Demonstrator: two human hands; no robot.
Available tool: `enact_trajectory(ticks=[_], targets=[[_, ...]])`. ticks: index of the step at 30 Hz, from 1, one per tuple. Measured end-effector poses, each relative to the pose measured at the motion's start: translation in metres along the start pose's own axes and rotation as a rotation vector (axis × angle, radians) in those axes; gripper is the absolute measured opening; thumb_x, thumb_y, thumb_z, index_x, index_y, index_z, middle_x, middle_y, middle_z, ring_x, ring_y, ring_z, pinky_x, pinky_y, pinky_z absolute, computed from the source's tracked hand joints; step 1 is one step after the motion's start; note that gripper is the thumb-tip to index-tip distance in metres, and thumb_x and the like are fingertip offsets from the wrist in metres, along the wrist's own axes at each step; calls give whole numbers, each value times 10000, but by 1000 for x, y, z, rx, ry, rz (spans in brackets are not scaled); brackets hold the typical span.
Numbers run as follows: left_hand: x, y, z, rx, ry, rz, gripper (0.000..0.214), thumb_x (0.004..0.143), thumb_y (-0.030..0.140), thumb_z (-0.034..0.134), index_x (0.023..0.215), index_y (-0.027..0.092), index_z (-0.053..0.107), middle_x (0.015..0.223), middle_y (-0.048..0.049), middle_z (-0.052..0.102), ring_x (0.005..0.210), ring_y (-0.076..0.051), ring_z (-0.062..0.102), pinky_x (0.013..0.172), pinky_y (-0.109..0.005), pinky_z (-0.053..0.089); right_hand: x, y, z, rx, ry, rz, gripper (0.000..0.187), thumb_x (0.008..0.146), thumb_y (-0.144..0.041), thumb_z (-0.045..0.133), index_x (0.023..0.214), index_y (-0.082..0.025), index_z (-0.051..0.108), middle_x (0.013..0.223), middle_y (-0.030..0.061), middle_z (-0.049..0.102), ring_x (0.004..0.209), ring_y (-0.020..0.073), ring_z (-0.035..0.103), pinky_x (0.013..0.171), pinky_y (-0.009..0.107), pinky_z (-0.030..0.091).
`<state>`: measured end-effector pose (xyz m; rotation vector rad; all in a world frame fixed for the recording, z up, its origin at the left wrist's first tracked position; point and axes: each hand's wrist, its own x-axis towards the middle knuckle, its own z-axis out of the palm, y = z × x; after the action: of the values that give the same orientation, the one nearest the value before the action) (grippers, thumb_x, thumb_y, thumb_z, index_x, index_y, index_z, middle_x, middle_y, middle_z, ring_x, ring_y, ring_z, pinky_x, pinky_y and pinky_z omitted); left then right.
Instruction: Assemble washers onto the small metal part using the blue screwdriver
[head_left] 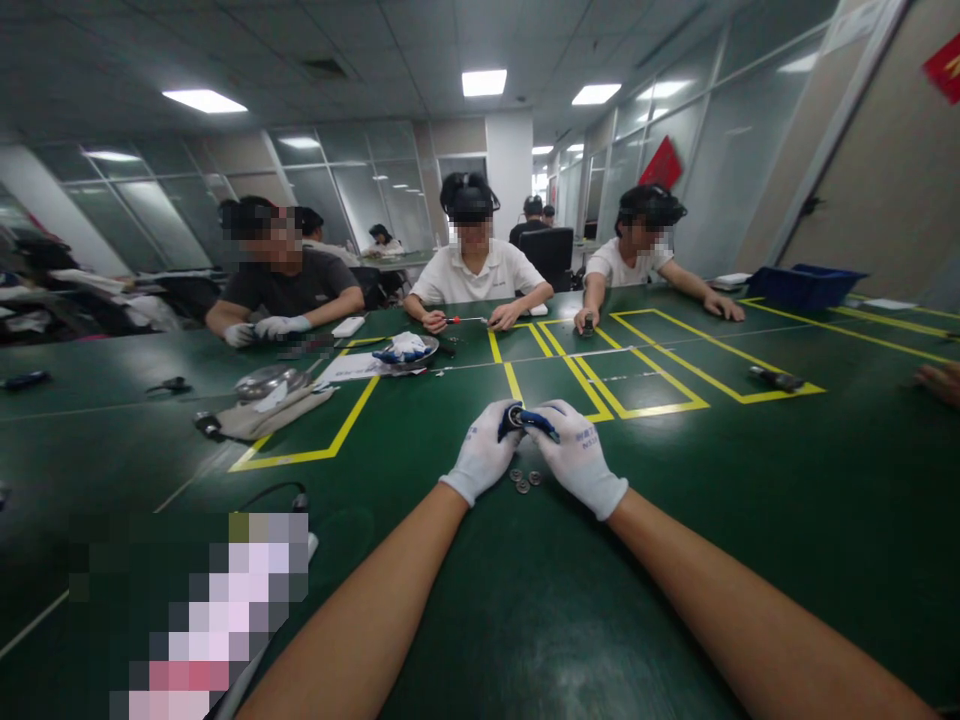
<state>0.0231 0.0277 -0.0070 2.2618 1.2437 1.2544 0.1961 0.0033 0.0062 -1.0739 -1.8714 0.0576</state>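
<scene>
Both my hands wear white gloves and meet over the green table (pixel 525 600). My left hand (pixel 484 455) curls round a small dark round part (pixel 513 418). My right hand (pixel 577 460) grips a blue-handled tool (pixel 541 423) whose tip points into that part. Three small metal washers (pixel 524 480) lie on the table just below and between my hands.
Three people sit across the table, hands on small parts. A metal dish with blue-white gloves (pixel 405 350) and a grey cloth with a metal lid (pixel 274 400) lie to the left. Yellow tape outlines (pixel 652 385) mark the surface. A blue bin (pixel 802 285) stands far right.
</scene>
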Motion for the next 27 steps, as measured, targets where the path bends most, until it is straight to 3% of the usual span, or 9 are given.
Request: enact_trajectory(ticks=[15, 27], targets=[[-1, -3, 0, -9, 13, 22, 465, 842, 90, 568, 1303, 151, 568, 1268, -124, 632, 1202, -243, 593, 1087, -417, 466, 0, -6, -2, 49, -93, -15, 155, 913, -215, 646, 1043, -195, 728, 1002, 60, 668, 911, 197, 648, 827, 309, 515], [-1, -1, 0, -8, 23, 2, 421, 863, 111, 573, 1281, 160, 580, 1253, -112, 650, 1193, -231, 607, 1084, -414, 477, -1, -7, -2, 114, -114, 7, 205, 909, -227, 642, 1092, -205, 732, 1014, 59, 649, 902, 188, 640, 811, 300, 514]])
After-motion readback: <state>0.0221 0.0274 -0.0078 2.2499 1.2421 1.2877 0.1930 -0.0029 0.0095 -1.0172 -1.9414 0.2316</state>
